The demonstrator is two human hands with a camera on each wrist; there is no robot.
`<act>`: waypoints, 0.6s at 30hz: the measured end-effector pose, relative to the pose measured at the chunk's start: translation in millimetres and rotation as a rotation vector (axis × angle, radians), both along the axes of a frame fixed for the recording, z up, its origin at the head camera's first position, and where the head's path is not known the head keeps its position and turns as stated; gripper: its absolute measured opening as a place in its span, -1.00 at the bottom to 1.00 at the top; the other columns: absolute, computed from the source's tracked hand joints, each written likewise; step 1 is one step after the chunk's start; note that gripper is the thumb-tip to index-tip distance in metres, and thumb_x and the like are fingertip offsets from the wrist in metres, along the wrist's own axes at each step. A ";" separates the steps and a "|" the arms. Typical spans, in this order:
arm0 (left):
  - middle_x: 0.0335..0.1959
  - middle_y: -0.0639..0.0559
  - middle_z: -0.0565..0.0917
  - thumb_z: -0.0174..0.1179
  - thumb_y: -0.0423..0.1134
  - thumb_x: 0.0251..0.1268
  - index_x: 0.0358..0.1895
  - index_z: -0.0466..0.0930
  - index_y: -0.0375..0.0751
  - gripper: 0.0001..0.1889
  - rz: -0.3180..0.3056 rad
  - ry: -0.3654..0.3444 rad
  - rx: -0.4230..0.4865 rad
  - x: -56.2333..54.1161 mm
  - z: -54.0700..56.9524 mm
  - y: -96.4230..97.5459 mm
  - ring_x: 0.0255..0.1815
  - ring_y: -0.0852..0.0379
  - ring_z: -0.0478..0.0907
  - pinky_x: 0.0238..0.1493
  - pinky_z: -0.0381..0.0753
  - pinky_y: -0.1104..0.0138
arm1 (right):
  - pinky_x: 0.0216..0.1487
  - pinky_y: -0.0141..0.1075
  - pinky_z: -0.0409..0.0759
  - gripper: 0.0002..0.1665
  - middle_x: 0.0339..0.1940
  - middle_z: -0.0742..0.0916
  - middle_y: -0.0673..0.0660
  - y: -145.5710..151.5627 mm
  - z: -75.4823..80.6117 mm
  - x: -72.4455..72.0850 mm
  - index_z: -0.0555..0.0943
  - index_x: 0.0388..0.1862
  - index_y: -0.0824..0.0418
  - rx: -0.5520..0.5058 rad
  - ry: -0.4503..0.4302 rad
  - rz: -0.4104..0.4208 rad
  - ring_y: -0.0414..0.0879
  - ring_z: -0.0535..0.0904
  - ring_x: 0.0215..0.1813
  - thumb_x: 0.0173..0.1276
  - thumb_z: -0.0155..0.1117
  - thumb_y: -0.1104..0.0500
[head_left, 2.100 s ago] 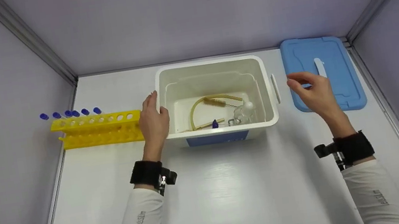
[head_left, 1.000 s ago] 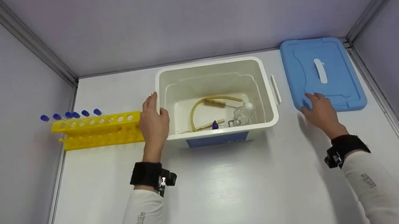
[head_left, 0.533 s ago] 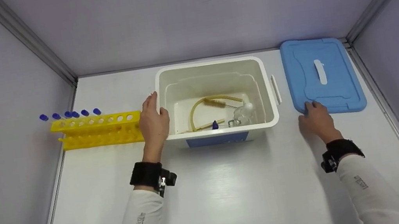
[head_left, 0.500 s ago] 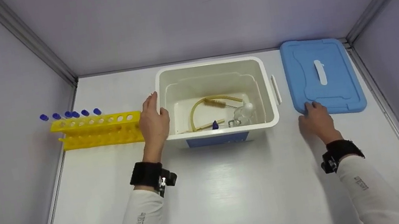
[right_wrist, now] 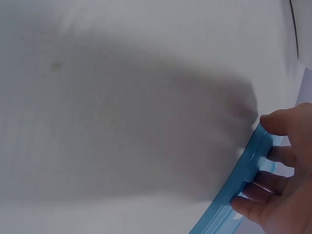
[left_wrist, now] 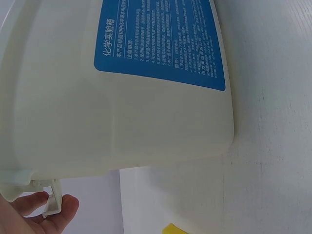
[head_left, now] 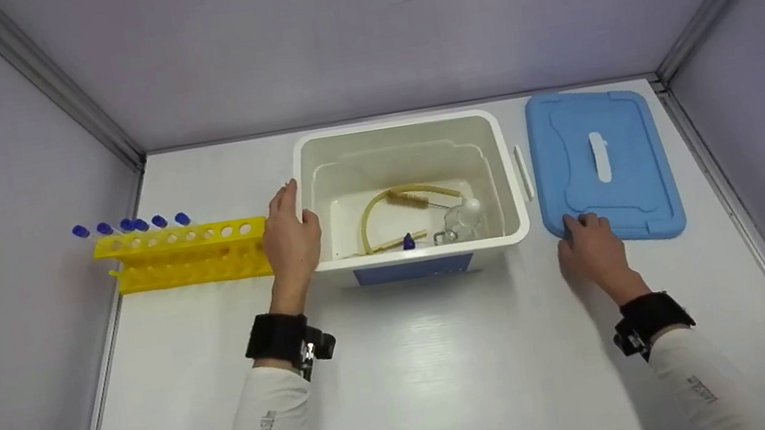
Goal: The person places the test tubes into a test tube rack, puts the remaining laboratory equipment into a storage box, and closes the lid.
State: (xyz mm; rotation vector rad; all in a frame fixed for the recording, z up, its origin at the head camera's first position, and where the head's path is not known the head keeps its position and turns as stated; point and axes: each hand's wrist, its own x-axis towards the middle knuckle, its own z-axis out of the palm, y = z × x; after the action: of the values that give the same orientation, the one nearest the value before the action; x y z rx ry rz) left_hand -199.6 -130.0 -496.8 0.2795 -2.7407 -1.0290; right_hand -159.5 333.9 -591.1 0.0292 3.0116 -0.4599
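Observation:
A white storage box (head_left: 426, 252), without its lid on, stands mid-table with a blue label (left_wrist: 156, 44) on its front. My left hand (head_left: 292, 242) is at its left side; in the left wrist view the fingers curl round its white side latch (left_wrist: 52, 199). To the right lies the blue lid (head_left: 615, 195) with a white handle (head_left: 600, 157). My right hand (head_left: 594, 251) pinches the lid's near left edge, thumb on one side and fingers on the other, as the right wrist view shows.
Inside the box are a yellowish tube (head_left: 369, 218), a brush (head_left: 407, 200), clear glassware (head_left: 460, 218) and a small purple piece (head_left: 408, 241). Left of it stands a yellow test-tube rack (head_left: 181, 237) with several blue-capped tubes (head_left: 159, 222). Walls enclose the table's back and sides.
My right hand came down from above the lid, took its near edge and drew the lid a little left and nearer. The left hand has stayed at the box's side.

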 end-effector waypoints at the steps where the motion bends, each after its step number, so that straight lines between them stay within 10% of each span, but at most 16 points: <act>1: 0.44 -0.20 0.42 0.06 -0.27 0.43 0.47 0.33 -0.09 -0.46 0.000 -0.002 0.000 0.2 0.0 0.0 0.36 -0.20 0.49 0.28 0.55 -0.02 | 0.08 0.31 0.50 -0.38 0.22 0.46 0.59 -1.9 0.2 1.8 0.36 0.38 0.48 0.003 0.005 0.010 0.48 0.37 0.23 0.43 0.00 0.17; 18: 0.44 -0.18 0.43 0.07 -0.27 0.43 0.47 0.34 -0.08 -0.45 0.008 -0.001 -0.001 0.7 1.3 0.6 0.39 -0.17 0.47 0.34 0.50 -0.01 | -0.14 0.19 0.62 -0.62 -0.05 0.66 0.45 -33.6 7.0 24.1 0.67 0.05 0.38 -0.053 0.071 0.119 0.34 0.60 -0.04 0.39 0.12 0.19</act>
State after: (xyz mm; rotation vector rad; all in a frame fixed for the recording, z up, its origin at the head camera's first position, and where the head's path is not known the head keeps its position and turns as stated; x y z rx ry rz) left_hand -198.9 -129.4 -495.5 0.2912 -2.7387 -1.0250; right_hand -135.4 300.3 -584.0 -0.1729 3.0461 -0.5386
